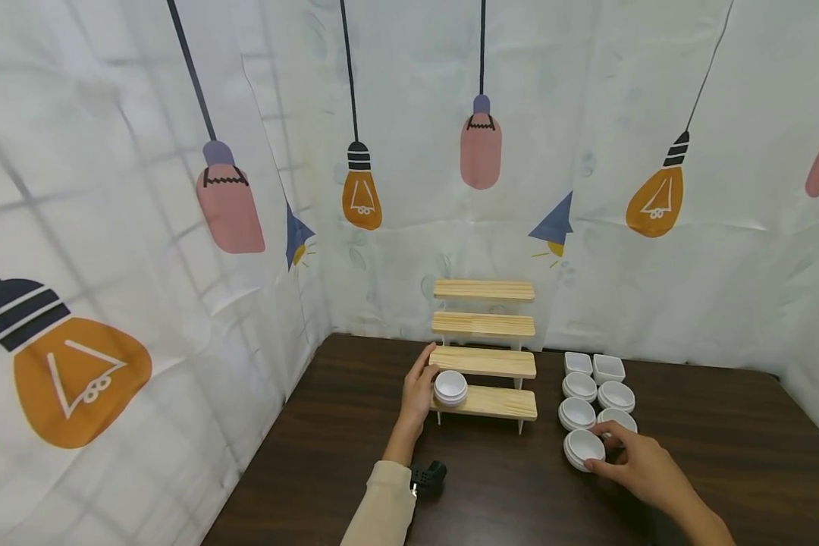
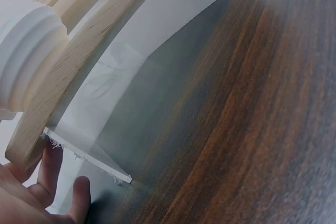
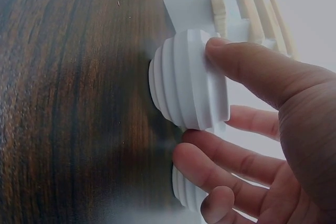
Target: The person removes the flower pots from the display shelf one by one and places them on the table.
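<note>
A four-tier stand with pale wooden shelves and white supports stands on the dark table. On the left end of its lowest shelf sits a stack of small round white bowls. My left hand touches the stand's left end beside that stack, fingers extended. In the left wrist view its fingers are at the shelf's end by the white support. To the right, my right hand pinches the nearest stack of white bowls, thumb on the rim and fingers on the opposite side.
Behind the pinched stack are more round white bowls in two columns, with square white dishes at the far end. A patterned white curtain hangs behind the dark wooden table. My left wrist wears a black device.
</note>
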`<state>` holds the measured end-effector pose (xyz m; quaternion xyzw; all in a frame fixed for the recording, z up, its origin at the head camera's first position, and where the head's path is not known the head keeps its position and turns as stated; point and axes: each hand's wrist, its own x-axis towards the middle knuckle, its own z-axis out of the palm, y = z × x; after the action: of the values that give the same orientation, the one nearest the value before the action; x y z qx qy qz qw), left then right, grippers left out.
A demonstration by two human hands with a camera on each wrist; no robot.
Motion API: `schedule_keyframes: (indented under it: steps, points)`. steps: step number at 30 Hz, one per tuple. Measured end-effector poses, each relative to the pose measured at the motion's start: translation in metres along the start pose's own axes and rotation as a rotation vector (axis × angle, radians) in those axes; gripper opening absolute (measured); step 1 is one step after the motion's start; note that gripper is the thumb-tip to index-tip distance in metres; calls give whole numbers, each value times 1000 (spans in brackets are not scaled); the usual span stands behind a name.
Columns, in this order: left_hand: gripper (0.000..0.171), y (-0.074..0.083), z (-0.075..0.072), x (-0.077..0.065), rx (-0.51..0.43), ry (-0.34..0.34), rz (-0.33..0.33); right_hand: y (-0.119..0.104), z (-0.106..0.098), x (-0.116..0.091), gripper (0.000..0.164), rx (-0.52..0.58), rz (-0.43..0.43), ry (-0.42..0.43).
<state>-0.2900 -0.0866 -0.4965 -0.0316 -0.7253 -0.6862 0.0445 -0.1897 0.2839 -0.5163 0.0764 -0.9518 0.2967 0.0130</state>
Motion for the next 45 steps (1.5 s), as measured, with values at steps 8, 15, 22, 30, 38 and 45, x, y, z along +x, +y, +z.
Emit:
schedule_keyframes:
  steps: [8,15,22,30,38,45]
  points:
    - [48,-1,0,-1,10,-5,-10,0,1,-4,51,6,24,-22]
    - [47,0,-1,-1,15,-3,0,-3,-2,-2,54,-13,22,-12]
    - [48,2,-2,0,16,-7,11,-6,-10,-2,52,-15,29,10]
    - [47,0,-1,1,-4,0,15,-7,-13,-3,39,44,-33,122]
    - [48,1,-1,2,2,0,16,-22,-8,-2,22,145,-166,216]
    - [48,2,-2,0,18,-5,1,-44,3,-3,16,232,-260,225]
